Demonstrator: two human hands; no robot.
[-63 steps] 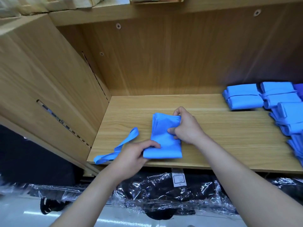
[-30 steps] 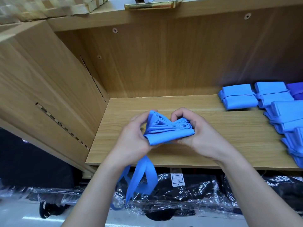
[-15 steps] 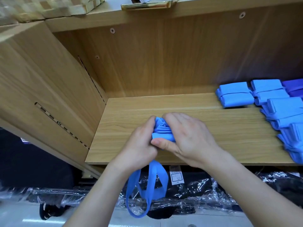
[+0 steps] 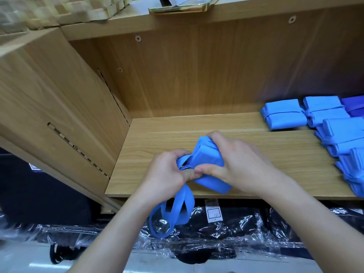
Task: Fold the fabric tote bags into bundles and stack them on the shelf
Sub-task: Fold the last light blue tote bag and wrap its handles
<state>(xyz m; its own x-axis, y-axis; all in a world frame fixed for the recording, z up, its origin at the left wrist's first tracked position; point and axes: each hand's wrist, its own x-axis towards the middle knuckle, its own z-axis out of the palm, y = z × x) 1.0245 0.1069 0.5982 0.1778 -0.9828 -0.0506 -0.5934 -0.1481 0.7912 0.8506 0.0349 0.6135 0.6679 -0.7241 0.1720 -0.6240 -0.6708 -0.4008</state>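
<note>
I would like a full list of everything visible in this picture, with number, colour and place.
tote bag: one, light blue, folded, held above the shelf front
bag straps: light blue loops, count unclear, hanging below the shelf edge
finished bundles: at least five, light blue, shelf's right side, some cut off
darker bundle: one, violet-blue, far right at the back
shelf: one, light wood, centre
wrapped goods: several, black in clear plastic, below the shelf
label: one, white, just below the shelf edge
gold-coloured object: one, upper shelf, partly cut off
left hand: one, pinches the bag straps
right hand: one, grips the tote bag
</note>
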